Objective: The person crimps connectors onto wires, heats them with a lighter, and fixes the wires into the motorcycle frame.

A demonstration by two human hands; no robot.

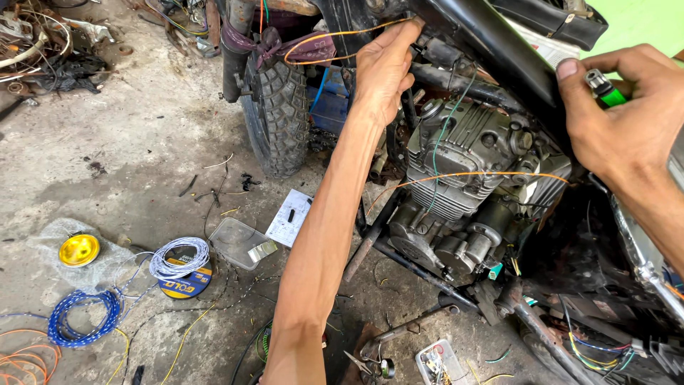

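Pinching an orange wire (pixel 335 33) at the top centre of the frame, the left hand (pixel 383 68) has its grip closed on it beside the black frame tube (pixel 491 43). At the upper right, the right hand (pixel 627 114) is closed around a green lighter (pixel 604 90), thumb against the same tube. Below both hands sits the grey engine (pixel 463 185), crossed by another orange wire. A knobby tyre (pixel 281 114) stands left of centre. Wire coils (pixel 178 258) and a yellow lens (pixel 78 250) lie on the concrete floor (pixel 142 142) at lower left.
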